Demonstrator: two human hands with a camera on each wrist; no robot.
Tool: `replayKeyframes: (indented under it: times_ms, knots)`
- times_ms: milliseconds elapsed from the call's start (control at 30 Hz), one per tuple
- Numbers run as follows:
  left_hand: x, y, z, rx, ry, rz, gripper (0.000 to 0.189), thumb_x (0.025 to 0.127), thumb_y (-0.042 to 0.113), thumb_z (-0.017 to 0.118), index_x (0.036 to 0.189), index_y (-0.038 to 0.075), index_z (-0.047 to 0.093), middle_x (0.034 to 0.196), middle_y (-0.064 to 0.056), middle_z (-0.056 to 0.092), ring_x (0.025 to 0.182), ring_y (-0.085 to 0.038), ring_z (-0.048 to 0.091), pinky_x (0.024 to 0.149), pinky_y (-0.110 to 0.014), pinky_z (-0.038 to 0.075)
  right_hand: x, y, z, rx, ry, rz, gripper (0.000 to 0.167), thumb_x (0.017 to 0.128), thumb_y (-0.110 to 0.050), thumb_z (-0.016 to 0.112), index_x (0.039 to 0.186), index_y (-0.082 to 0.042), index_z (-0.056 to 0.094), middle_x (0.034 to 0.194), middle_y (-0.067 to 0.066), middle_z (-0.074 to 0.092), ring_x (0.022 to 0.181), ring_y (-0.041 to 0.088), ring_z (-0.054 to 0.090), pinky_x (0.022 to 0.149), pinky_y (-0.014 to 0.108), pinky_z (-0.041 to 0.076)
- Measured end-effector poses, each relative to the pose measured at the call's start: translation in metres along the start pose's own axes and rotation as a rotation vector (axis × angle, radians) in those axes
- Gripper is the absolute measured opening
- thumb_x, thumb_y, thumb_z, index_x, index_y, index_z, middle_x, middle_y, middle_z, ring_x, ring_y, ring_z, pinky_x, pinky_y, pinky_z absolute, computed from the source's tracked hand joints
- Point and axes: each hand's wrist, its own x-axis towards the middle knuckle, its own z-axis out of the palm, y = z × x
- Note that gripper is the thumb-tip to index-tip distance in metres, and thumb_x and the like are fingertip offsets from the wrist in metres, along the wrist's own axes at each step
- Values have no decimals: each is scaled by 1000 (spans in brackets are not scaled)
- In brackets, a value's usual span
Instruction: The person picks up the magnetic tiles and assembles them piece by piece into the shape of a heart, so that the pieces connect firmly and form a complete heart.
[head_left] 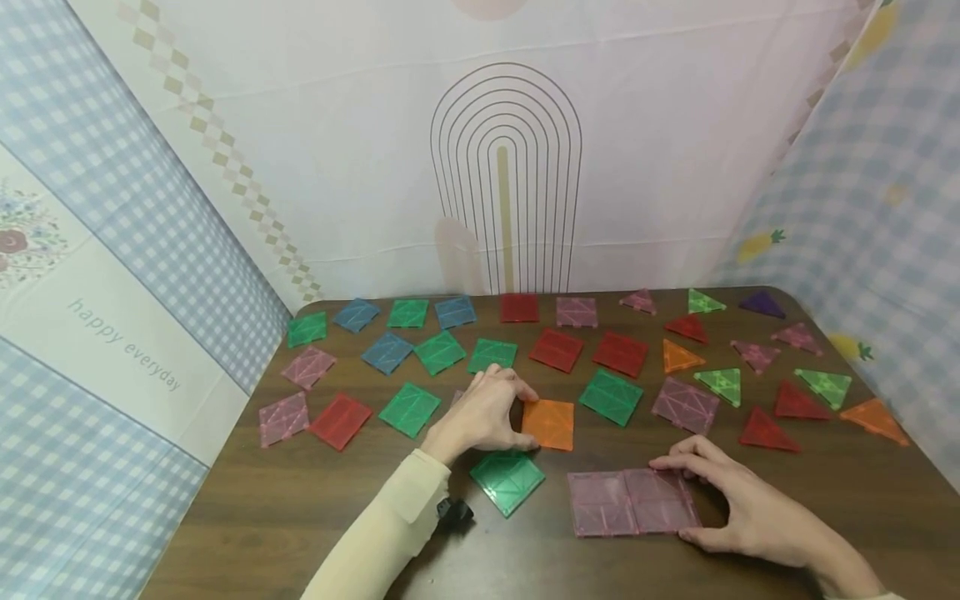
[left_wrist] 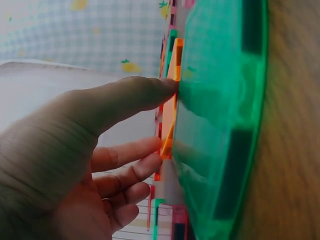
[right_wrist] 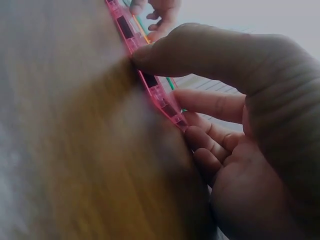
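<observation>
A: Where is the left hand (head_left: 483, 412)?
B: In the lower middle of the head frame, with thumb and forefinger pinching the orange square tile (head_left: 551, 427) at its left side. The gap between them is narrow, about as wide as the tile.
A: How does that tile look?
B: Bright, see-through orange, flat, with straight edges. It lies just right of the middle in the lower half of the frame. In the left wrist view its thin rim shows dark inserts.
A: And the right hand (head_left: 750, 504)?
B: At the lower right, gripping the pair of pink tiles (head_left: 636, 502) at their right end, forefinger on the top edge, thumb at the bottom corner.
A: Describe the pair.
B: Two translucent, purplish-pink squares side by side, edges touching, flat on the brown table (head_left: 247, 508). The right wrist view shows a glossy pink rim with dark strips inside.
A: Anything near the left hand?
B: A shiny green tile (head_left: 507, 482) just below it, turned cornerwise, in the lower middle of the frame.
</observation>
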Motion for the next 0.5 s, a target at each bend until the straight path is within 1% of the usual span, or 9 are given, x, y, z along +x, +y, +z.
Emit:
replayKeyframes:
  times_ms: [100,200,267,367,500]
  knots:
    - [0,-1,1,-30,2,25,50,89,44,96,130,18,83,130,4,76,123,-20,58,109,-40,49,1,-1,1,-1,0,18,78,84,-29,101,152,-26,64,139,-10,57,121,5,60,102,10,45]
    - [1,-3,2,-41,9,24,48,89,42,96,128,19,83,125,4,77,118,-19,60,105,-38,51,1,-2,2,-14,2,34,78,83,-30,102,151,-27,64,139,-11,57,120,4,61,101,11,46]
    - [1,-4,4,-30,20,12,50,87,45,97,127,19,83,122,5,77,114,-18,60,101,-37,51,1,-2,2,-19,1,39,78,83,-30,101,151,-28,64,139,-12,57,120,4,61,101,12,47]
    - [2,-3,7,-5,32,2,53,85,52,97,125,19,83,119,5,77,112,-17,59,100,-36,51,0,-2,2,-16,1,45,77,83,-32,101,151,-28,64,139,-12,57,120,4,61,101,13,48]
    - [4,4,11,25,50,25,56,83,59,96,120,18,83,115,5,78,109,-17,59,100,-35,52,0,-3,1,-16,5,47,76,84,-32,101,151,-28,64,139,-12,57,120,4,61,101,13,48]
